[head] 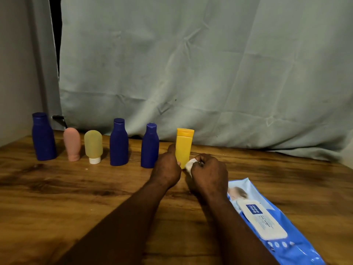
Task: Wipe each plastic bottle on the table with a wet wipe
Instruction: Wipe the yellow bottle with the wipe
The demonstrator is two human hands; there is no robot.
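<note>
Six plastic bottles stand in a row on the wooden table. From the left: a dark blue bottle, a pink tube, a pale yellow tube on its white cap, two more dark blue bottles, and a yellow bottle. My left hand grips the yellow bottle's lower part, thumb up its left side. My right hand holds a crumpled white wet wipe against the bottle's base on the right.
A blue pack of wet wipes with a white lid lies at the right, close to my right forearm. A pale green cloth hangs behind the bottles. The table's left edge meets a wall.
</note>
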